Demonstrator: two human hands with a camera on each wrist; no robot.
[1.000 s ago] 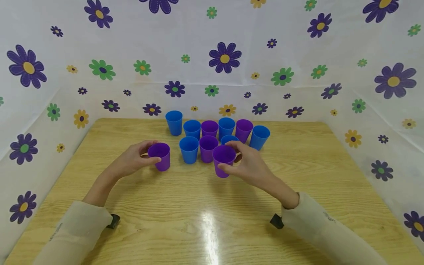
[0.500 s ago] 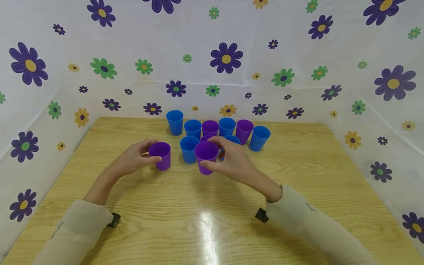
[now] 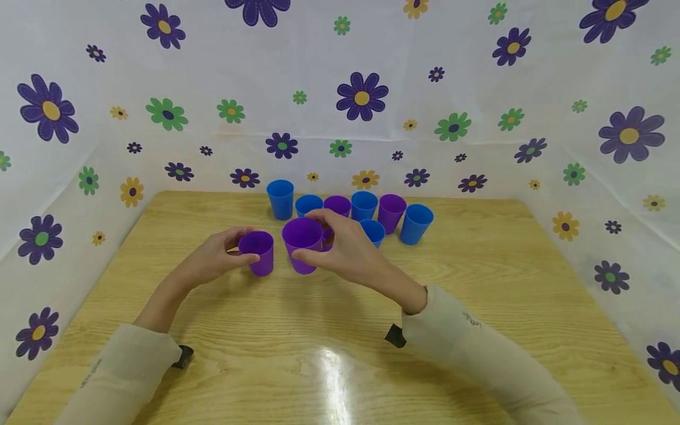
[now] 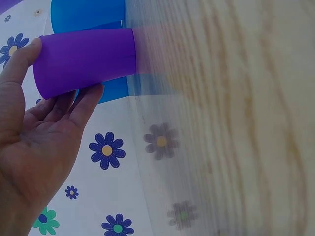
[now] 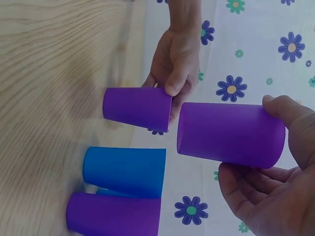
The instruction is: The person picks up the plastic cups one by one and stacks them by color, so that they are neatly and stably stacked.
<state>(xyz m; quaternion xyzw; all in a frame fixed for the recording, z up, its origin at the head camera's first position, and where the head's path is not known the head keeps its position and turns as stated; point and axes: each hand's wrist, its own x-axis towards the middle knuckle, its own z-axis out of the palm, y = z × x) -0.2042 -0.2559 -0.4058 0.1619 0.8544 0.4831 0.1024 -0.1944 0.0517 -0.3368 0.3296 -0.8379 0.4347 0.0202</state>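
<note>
From my station, I read the left hand (image 3: pixel 209 258) as grasping a purple cup (image 3: pixel 263 262) upright on the wooden table (image 3: pixel 244 366). The right hand (image 3: pixel 352 251) grasps a second purple cup (image 3: pixel 300 243), raised clear of the surface at the first cup's 3 o'clock. One blue cup (image 3: pixel 280 200) stands at its 1 o'clock.

I have the left hand (image 3: pixel 213 255) curled round the left purple cup (image 3: pixel 267 261) from its left, thumb near and fingers far, the left forearm (image 3: pixel 162 304) slanting in from the cup's near left. Just right of that cup and raised higher, I see the right hand (image 3: pixel 350 251) in a similar pinch, the right forearm (image 3: pixel 457 330) slanting oppositely.
</note>
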